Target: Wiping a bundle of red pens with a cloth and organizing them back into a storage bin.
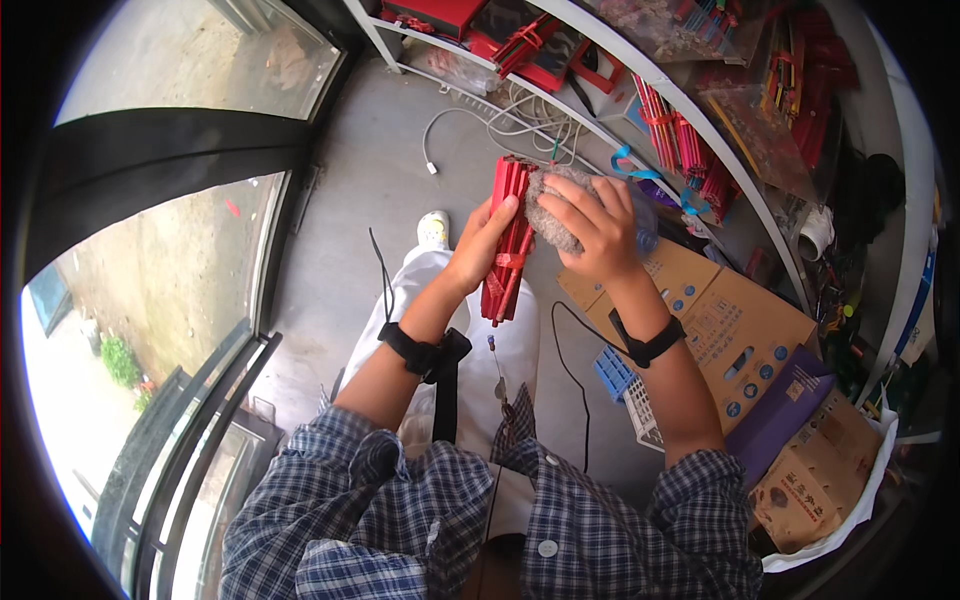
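Note:
A bundle of red pencils or thin sticks (510,259), bound with a red tie around its lower part, is gripped in my left hand (480,241). The thumb lies along its front and the bundle stands slightly tilted above my lap. My right hand (600,225) holds a fuzzy grey-brown cloth (553,214) against the bundle's upper right side. The fingers spread over the cloth, and part of it is hidden under them. Both wrists wear black straps.
At the upper right, a white-framed shelf (720,120) holds more tied bundles (656,124) and bags. White cables (525,112) lie at its foot. Flattened cardboard (705,330), a blue plastic basket (615,373) and a purple box (780,412) are at my right. A glass door (172,255) is at the left.

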A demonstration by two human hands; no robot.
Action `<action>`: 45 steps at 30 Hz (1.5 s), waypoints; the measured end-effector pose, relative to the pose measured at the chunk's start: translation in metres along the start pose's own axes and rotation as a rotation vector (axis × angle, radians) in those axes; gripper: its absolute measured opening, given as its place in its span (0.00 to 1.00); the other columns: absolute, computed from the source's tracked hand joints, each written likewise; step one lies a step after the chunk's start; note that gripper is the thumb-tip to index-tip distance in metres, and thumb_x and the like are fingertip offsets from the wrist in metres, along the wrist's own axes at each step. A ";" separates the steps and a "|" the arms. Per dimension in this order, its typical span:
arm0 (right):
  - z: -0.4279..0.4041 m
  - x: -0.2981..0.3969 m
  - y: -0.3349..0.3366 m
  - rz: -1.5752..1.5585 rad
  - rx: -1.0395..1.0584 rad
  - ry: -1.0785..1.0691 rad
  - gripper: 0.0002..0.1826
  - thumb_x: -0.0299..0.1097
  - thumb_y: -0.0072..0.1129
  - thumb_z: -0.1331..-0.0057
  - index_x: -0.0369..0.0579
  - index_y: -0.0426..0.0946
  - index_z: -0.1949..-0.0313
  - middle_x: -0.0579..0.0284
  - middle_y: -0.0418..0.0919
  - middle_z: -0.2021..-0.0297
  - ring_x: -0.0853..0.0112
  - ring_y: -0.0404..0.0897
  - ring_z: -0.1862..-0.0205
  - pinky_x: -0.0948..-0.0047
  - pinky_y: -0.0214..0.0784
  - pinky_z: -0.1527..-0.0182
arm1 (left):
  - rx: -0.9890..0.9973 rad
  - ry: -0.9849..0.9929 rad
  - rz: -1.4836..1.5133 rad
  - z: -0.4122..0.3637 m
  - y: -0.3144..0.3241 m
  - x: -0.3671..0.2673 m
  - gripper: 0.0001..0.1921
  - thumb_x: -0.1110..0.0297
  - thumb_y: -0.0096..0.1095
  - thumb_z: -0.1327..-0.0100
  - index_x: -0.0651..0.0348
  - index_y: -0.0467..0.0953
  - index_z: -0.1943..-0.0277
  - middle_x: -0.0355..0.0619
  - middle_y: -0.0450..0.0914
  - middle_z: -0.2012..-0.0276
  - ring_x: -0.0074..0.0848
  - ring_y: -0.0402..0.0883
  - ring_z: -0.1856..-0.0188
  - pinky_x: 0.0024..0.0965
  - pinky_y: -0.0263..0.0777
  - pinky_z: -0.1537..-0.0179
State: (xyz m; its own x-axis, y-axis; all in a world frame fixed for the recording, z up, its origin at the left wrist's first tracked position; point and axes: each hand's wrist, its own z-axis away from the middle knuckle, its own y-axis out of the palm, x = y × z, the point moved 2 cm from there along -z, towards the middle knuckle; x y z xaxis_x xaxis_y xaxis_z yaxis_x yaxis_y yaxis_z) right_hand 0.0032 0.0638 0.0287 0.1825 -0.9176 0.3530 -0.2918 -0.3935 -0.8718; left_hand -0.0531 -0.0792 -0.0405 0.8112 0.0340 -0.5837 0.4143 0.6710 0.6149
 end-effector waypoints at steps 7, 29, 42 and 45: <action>-0.002 0.002 0.000 -0.015 -0.039 0.037 0.22 0.27 0.59 0.59 0.51 0.76 0.59 0.65 0.75 0.52 0.64 0.70 0.65 0.67 0.61 0.57 | 0.019 -0.019 0.067 0.000 0.005 0.001 0.19 0.56 0.55 0.37 0.61 0.65 0.53 0.42 0.74 0.70 0.21 0.75 0.70 0.24 0.71 0.70; 0.031 0.065 -0.011 -0.296 0.611 0.266 0.37 0.29 0.61 0.57 0.56 0.66 0.42 0.55 0.65 0.46 0.56 0.73 0.66 0.63 0.70 0.58 | -0.123 0.109 0.090 -0.006 -0.025 -0.006 0.13 0.69 0.57 0.41 0.61 0.67 0.55 0.42 0.74 0.67 0.23 0.74 0.66 0.27 0.71 0.64; 0.038 0.071 -0.004 -0.294 0.623 0.162 0.34 0.31 0.62 0.57 0.45 0.69 0.47 0.58 0.67 0.49 0.65 0.74 0.62 0.68 0.66 0.58 | -0.115 0.072 0.076 -0.004 -0.024 -0.006 0.13 0.68 0.58 0.41 0.61 0.67 0.55 0.41 0.75 0.67 0.22 0.75 0.66 0.26 0.71 0.65; 0.040 0.072 -0.004 -0.282 0.629 0.142 0.33 0.32 0.62 0.57 0.44 0.69 0.47 0.59 0.67 0.50 0.67 0.74 0.61 0.69 0.65 0.58 | -0.107 0.035 0.084 -0.006 -0.028 -0.005 0.14 0.68 0.58 0.41 0.61 0.67 0.54 0.41 0.75 0.66 0.22 0.75 0.65 0.27 0.71 0.64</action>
State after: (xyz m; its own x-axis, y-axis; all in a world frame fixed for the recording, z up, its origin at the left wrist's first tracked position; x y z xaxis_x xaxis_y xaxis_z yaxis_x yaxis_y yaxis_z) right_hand 0.0553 0.0020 0.0439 0.0348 -0.8007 0.5980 0.3547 -0.5495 -0.7565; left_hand -0.0713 -0.0940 -0.0582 0.8258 0.1177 -0.5515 0.2975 0.7399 0.6033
